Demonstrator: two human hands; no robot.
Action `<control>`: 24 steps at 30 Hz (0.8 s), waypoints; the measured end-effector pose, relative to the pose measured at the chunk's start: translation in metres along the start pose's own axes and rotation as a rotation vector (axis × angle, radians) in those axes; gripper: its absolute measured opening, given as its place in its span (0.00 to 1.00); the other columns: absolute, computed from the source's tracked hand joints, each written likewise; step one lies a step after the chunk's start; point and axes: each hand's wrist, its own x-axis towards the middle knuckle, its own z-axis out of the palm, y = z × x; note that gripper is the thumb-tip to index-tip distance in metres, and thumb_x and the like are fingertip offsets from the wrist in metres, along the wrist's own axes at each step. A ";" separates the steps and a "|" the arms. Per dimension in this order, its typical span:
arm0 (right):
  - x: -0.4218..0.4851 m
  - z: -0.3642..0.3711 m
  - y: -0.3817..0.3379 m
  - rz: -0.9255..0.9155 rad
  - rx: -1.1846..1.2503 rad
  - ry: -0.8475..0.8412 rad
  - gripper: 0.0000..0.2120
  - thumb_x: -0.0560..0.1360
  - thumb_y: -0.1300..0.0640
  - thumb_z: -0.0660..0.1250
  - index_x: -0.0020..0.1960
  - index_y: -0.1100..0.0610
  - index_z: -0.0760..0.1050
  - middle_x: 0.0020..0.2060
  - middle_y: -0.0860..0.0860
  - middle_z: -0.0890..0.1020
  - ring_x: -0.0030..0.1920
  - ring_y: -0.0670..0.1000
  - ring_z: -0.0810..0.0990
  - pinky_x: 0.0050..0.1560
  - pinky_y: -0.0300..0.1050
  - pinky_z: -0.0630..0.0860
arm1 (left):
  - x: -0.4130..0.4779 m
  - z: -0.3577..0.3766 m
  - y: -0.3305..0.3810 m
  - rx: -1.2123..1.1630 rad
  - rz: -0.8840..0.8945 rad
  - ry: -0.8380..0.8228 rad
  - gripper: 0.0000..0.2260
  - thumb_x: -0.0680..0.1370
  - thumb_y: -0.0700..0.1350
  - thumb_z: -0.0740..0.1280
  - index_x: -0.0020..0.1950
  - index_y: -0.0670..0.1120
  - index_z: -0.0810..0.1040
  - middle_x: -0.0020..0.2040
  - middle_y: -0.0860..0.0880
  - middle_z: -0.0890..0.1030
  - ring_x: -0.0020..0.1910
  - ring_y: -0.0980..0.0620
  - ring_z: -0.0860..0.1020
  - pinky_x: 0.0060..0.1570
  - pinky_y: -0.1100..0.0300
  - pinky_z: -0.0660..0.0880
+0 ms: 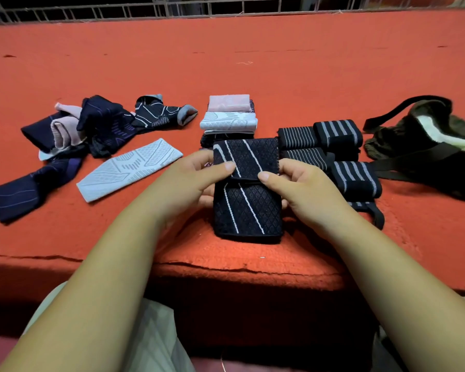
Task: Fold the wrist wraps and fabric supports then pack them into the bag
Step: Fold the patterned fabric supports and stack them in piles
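Both hands, left hand (199,175) and right hand (295,183), pinch a half-folded black support (249,189) near centre. Folded stack (228,116) and rolled wraps (333,146) wait beyond; loose supports (91,135) lie left; the bag (427,140), far right, looks unpacked.

Your red felt table (253,63) has a messy pile of supports (91,124) on the left, rolled wrist wraps (333,135) and the bag (427,135) on the right.

Bare left hand (196,178), right hand (301,189) and forearms (113,251); pale garment (151,339) at lap
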 end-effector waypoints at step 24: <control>0.002 0.008 -0.013 0.053 0.493 0.023 0.12 0.77 0.69 0.70 0.54 0.55 0.84 0.51 0.56 0.86 0.50 0.55 0.84 0.60 0.55 0.80 | 0.003 -0.002 0.002 -0.253 -0.133 -0.120 0.18 0.82 0.47 0.67 0.68 0.41 0.81 0.60 0.41 0.87 0.54 0.47 0.86 0.58 0.51 0.81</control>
